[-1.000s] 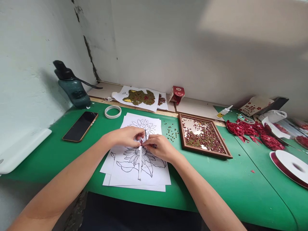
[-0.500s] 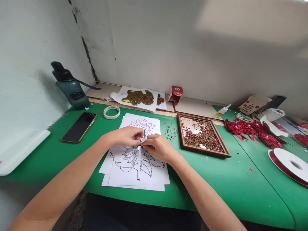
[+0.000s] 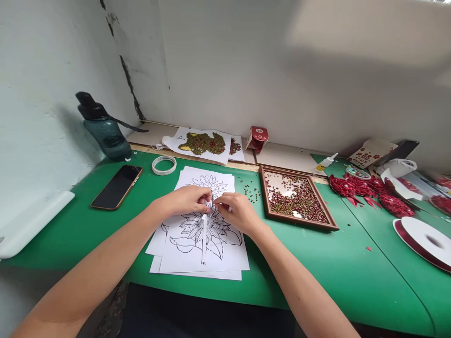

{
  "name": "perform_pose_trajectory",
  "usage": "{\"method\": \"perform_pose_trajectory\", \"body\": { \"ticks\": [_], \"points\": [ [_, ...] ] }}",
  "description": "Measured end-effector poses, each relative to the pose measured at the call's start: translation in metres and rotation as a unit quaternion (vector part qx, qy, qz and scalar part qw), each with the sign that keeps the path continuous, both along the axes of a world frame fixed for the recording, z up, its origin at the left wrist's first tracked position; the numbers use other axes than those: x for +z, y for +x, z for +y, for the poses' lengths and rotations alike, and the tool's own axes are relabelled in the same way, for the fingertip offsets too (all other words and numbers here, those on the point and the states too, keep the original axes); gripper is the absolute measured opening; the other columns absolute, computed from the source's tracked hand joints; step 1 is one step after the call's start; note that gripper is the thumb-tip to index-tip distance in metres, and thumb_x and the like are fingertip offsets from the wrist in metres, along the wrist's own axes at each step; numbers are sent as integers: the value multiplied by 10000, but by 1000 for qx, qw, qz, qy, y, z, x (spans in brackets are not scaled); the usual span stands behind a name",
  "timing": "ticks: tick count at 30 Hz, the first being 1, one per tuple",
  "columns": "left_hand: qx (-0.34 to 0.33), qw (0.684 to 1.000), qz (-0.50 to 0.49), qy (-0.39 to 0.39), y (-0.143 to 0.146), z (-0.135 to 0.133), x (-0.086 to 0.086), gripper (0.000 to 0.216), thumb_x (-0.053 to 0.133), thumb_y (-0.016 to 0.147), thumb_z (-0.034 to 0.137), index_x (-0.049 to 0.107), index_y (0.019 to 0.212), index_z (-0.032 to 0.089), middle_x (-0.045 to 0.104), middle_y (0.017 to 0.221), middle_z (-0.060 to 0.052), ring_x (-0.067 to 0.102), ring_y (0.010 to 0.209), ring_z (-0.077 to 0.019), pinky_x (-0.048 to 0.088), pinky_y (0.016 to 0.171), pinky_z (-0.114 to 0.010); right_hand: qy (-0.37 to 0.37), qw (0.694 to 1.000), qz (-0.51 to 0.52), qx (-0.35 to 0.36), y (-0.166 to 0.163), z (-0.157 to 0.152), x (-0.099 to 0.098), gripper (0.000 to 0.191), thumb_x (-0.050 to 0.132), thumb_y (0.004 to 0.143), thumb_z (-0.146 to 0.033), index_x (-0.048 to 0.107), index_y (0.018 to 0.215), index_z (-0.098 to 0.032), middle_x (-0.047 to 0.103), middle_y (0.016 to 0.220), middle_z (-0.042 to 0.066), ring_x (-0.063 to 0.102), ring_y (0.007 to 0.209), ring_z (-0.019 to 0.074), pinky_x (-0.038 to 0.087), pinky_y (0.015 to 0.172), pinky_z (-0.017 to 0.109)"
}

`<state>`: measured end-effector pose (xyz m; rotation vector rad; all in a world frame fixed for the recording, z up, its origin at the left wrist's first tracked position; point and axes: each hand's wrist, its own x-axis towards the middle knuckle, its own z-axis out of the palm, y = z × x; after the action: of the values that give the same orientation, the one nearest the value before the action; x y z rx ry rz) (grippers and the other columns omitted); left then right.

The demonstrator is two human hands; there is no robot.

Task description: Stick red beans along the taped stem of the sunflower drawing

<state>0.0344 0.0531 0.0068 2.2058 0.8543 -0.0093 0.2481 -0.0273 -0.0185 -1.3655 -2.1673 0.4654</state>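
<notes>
Over sheets of white paper (image 3: 225,260) printed with line-drawn sunflowers, my two hands almost meet at the fingertips. A narrow white strip (image 3: 204,234), like a piece of tape, runs down the lower flower from just below my fingers. My left hand (image 3: 192,199) is closed in a pinch by the strip's upper end. Thumb and fingers of my right hand (image 3: 234,210) are pinched together close to the left fingertips. The fingers partly hide what lies between them; it appears to be the strip. A white tape roll (image 3: 164,172) lies beyond the paper's left corner.
On the right, a brown frame (image 3: 301,227) holds red and green beans, with loose beans (image 3: 251,191) beside it. A phone (image 3: 117,187) and bottle (image 3: 110,136) are at left. Behind sit a bean picture (image 3: 204,143), red box (image 3: 259,136) and glue bottle (image 3: 324,163). A ribbon spool (image 3: 428,237) lies far right.
My right fingertips have drawn slightly up and to the right, opening a small gap from the left ones. My left hand and the papers look nearly unchanged.
</notes>
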Motion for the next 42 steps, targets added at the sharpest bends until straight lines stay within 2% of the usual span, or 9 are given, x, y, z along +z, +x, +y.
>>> {"method": "perform_pose_trajectory", "body": {
  "ticks": [3, 6, 10, 14, 18, 21, 26, 31, 42],
  "points": [
    [-1, 1000, -4, -2, -1, 1, -2, 274, 685, 860, 474, 558, 937, 244, 603, 808, 10, 542, 721, -183, 331, 604, -286, -1, 1000, 6, -28, 3, 2, 1, 229, 562, 938, -147, 779, 950, -219, 738, 831, 31, 628, 720, 157, 428, 683, 287],
    [-5, 1000, -8, -7, -3, 1, 0, 272, 681, 866, 481, 571, 949, 246, 619, 834, 3, 553, 740, -184, 345, 620, -283, 19, 994, -13, -106, 19, 6, 5, 235, 565, 920, -151, 788, 967, -214, 738, 862, 52, 636, 747, 182, 440, 688, 306],
    [-3, 1000, -5, -15, -4, 0, 4, 264, 673, 870, 475, 587, 960, 241, 636, 865, -10, 568, 758, -186, 358, 627, -288, 55, 965, -98, -237, 58, 13, 8, 245, 591, 887, -197, 799, 1015, -206, 752, 969, 94, 638, 905, 270, 463, 817, 393],
    [-4, 1000, 3, -7, -4, -2, 6, 261, 649, 884, 486, 596, 957, 241, 643, 868, -17, 572, 759, -193, 354, 623, -297, 35, 936, -127, -326, 92, 16, 4, 320, 597, 860, -215, 787, 1117, -217, 786, 1057, 72, 598, 1067, 332, 452, 928, 448],
    [-3, 1000, 7, -5, -3, -2, 6, 269, 665, 874, 491, 602, 957, 243, 648, 871, -16, 577, 756, -194, 352, 619, -297, 2, 938, -100, -332, 101, 18, -3, 439, 577, 847, -193, 738, 1254, -223, 797, 1073, 54, 587, 1119, 333, 450, 955, 450],
    [-2, 1000, 10, 1, -2, -2, 5, 263, 666, 876, 486, 601, 952, 242, 650, 868, -16, 577, 752, -193, 349, 614, -294, 10, 939, -97, -329, 98, 20, -5, 489, 557, 855, -189, 704, 1321, -213, 793, 1097, 74, 588, 1133, 333, 444, 978, 464],
    [-6, 1000, 16, 15, -2, -4, 6, 265, 673, 876, 490, 591, 946, 248, 652, 863, -7, 583, 756, -192, 344, 614, -289, 0, 931, -169, -324, 93, 22, -7, 473, 554, 927, -286, 693, 1364, -169, 742, 1241, 164, 537, 1263, 397, 430, 1021, 528],
    [-10, 999, 18, 25, -2, -3, 5, 272, 682, 875, 495, 591, 959, 252, 658, 875, -8, 593, 776, -199, 342, 625, -289, -21, 938, -200, -281, 90, 19, -9, 407, 530, 978, -367, 704, 1321, -235, 668, 1423, 77, 441, 1388, 436, 326, 1112, 628],
    [-14, 999, 13, 28, -3, -3, 4, 277, 685, 886, 502, 591, 947, 249, 662, 868, -4, 588, 752, -188, 338, 610, -286, -85, 938, -203, -267, 82, 16, 1, 440, 454, 1015, -411, 673, 1370, -272, 597, 1506, 40, 274, 1546, 364, 161, 1191, 717]
  ]
}}
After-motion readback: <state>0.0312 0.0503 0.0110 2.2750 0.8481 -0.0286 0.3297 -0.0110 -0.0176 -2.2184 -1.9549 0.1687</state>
